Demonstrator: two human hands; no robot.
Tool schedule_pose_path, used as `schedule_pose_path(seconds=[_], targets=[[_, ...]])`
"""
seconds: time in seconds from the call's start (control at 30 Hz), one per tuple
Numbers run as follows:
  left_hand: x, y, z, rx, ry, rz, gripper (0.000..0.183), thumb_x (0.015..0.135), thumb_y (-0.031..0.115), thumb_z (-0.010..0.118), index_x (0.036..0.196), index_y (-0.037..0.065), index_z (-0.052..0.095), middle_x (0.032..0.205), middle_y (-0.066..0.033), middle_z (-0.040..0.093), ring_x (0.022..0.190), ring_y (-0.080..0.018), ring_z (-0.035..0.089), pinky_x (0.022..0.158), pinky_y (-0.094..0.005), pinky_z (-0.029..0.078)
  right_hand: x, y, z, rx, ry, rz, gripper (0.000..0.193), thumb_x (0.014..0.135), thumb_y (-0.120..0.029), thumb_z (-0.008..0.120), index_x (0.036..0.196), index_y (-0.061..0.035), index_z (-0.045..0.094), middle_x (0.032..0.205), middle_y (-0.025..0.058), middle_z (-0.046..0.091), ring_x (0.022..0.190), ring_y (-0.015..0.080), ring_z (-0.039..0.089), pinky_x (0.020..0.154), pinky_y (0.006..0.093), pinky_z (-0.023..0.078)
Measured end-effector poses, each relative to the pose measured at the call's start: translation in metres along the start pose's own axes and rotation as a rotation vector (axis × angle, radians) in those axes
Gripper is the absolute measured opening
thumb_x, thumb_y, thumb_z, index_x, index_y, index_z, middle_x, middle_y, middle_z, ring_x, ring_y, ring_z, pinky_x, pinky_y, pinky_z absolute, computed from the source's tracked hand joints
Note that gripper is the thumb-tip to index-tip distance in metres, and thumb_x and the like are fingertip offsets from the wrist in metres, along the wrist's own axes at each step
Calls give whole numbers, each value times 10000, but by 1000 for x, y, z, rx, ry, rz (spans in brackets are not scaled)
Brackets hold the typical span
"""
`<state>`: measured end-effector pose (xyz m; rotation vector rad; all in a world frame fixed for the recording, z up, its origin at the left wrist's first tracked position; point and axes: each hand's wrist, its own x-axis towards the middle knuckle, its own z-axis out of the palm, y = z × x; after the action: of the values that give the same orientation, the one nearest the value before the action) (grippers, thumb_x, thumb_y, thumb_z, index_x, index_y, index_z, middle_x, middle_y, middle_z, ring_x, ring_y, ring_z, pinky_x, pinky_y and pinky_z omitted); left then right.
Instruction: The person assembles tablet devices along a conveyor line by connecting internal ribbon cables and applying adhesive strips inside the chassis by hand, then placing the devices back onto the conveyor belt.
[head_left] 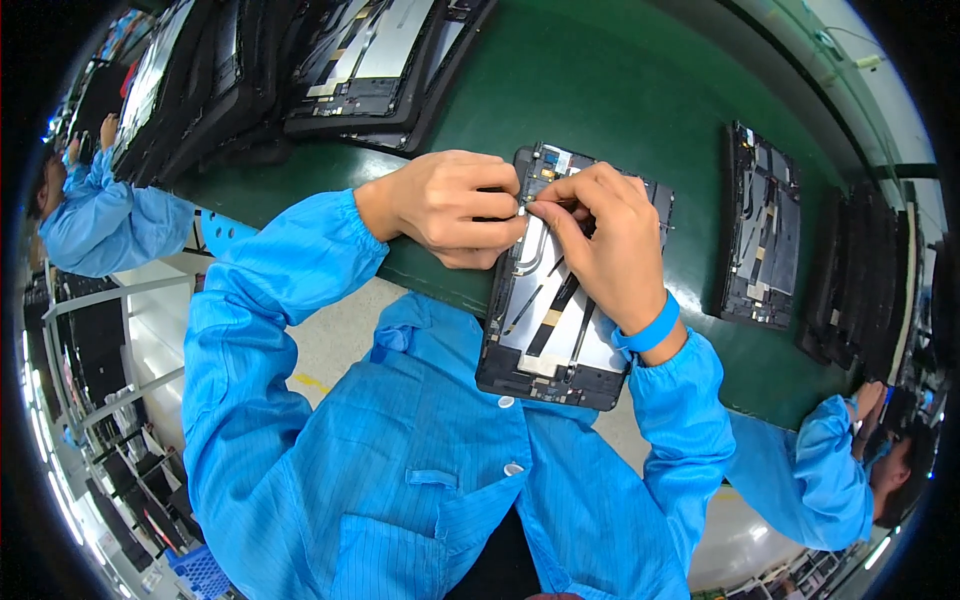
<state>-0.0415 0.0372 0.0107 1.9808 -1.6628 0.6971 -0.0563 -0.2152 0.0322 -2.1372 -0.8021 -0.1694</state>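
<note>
Opened tablet chassis [560,320], back cover off, is lying at the near edge of the green work surface [600,90] and is overhanging that edge toward the person in the blue smock. The left hand [450,205] is resting on the chassis's upper left corner, its fingers curled and its thumb and forefinger pinching narrowly at a small pale part [524,208] near the top of the chassis; the part is too small to identify. The right hand [610,245], wearing a blue wrist strap [648,330], is lying across the chassis's upper middle, its fingertips closing tightly at the same spot, meeting the left fingertips. To the right of the chassis, well apart, a second opened tablet [762,228] is lying on the green surface. Beyond the chassis, at the far left, stacked dark trays [300,70] of similar units are standing.
</note>
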Motion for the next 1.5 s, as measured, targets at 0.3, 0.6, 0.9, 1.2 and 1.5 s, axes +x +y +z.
schedule_pose_path(seconds=[0.3, 0.6, 0.9, 1.2, 1.5], targets=[[0, -10, -5, -58, -25, -86, 274, 788, 188, 835, 1003, 27, 780, 889, -94, 654, 864, -302, 673, 657, -389, 597, 15, -2, -4, 69, -27, 173, 162, 876, -151, 896, 922, -10, 830, 844, 129, 767, 689, 243, 719, 671, 376, 555], [-7, 14, -11, -110, -42, -316, 453, 813, 289, 776, 1151, -12, 780, 1007, -139, 711, 917, -340, 682, 751, -439, 585, 20, 2, -18, 144, -98, 260, 172, 871, -142, 876, 948, 7, 840, 823, 116, 755, 673, 173, 700, 640, 330, 562], [26, 111, -15, -183, -389, -354, 799, 902, 717, 733, 1398, 92, 704, 1429, -149, 653, 1312, -344, 616, 1178, -598, 475, 23, -1, -7, 50, -56, 227, 132, 905, -77, 868, 943, 39, 817, 785, 86, 714, 632, 118, 613, 596, 297, 498], [63, 145, -17, 220, -512, -279, 496, 984, 369, 587, 1122, -61, 795, 1254, -302, 702, 1148, -475, 702, 1045, -684, 575, 28, -7, -14, 37, -75, 307, 118, 894, -113, 867, 899, -18, 798, 788, 105, 702, 686, 238, 654, 699, 402, 526], [81, -19, 0, 347, -659, -508, 567, 771, 379, 804, 1126, -62, 783, 1310, -284, 710, 1180, -437, 708, 885, -544, 622, 47, 26, -65, -203, 393, 101, 532, 1021, -90, 740, 1532, -31, 606, 1506, 211, 610, 1420, 388, 564, 1222, 486, 431]])
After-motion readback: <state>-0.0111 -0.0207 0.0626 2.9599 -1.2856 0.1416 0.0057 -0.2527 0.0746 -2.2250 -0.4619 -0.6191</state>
